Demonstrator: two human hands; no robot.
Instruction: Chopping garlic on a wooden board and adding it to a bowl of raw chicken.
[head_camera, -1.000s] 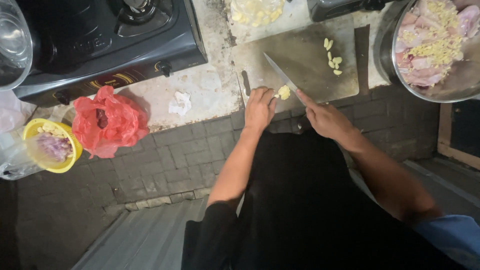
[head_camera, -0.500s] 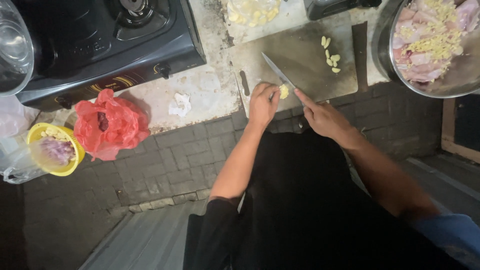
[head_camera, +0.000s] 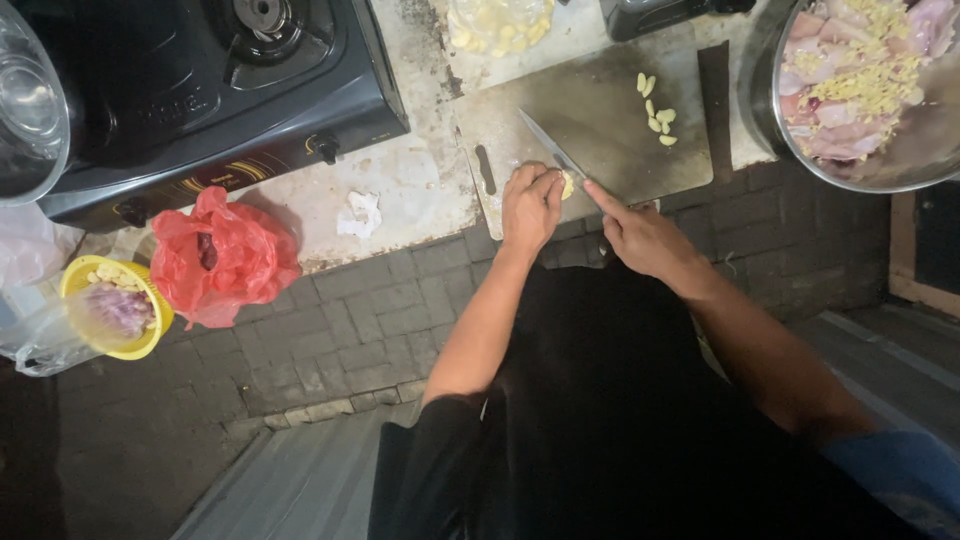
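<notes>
knife (head_camera: 548, 152), garlic clove (head_camera: 567, 185), cutting board (head_camera: 600, 120)

This is a simple cooking area, a kitchen set low over a floor of grey paving bricks (head_camera: 330, 320). A black gas stove (head_camera: 200, 90) stands on a worn, stained worktop (head_camera: 400, 190) beside a cutting board (head_camera: 600, 120) with a knife (head_camera: 550, 155) and pale chopped pieces (head_camera: 655, 110). A metal bowl of raw meat (head_camera: 860, 90), a yellow strainer (head_camera: 110, 305) and a red plastic bag (head_camera: 220, 255) complete the food-preparation setting.
</notes>
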